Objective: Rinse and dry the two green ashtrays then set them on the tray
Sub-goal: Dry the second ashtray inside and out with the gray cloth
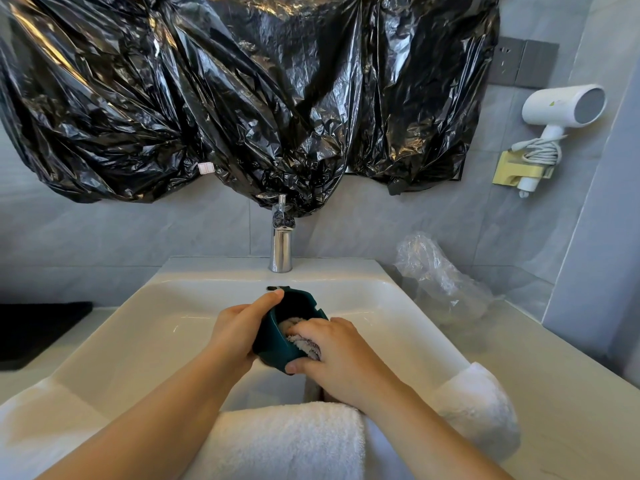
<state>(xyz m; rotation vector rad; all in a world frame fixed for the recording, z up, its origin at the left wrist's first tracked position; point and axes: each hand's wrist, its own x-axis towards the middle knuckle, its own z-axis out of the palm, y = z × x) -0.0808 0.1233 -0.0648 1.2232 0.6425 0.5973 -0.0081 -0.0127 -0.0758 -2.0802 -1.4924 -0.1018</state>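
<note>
Item: green ashtray, gripped by our left hand over sink. Right hand pinches cloth inside it. Step: drying, we judge. Next: tray, not visible.

Left hand holds ashtray; right hand presses cloth inside.

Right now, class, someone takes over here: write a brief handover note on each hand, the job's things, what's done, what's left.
Left hand grips one green ashtray over the sink.
Right hand presses a cloth inside it, drying.
Tap not running; its rinse seems done.
Second ashtray out of view.
Left: finish drying, do the other, set both on the tray, perhaps the black slab at left.
</note>
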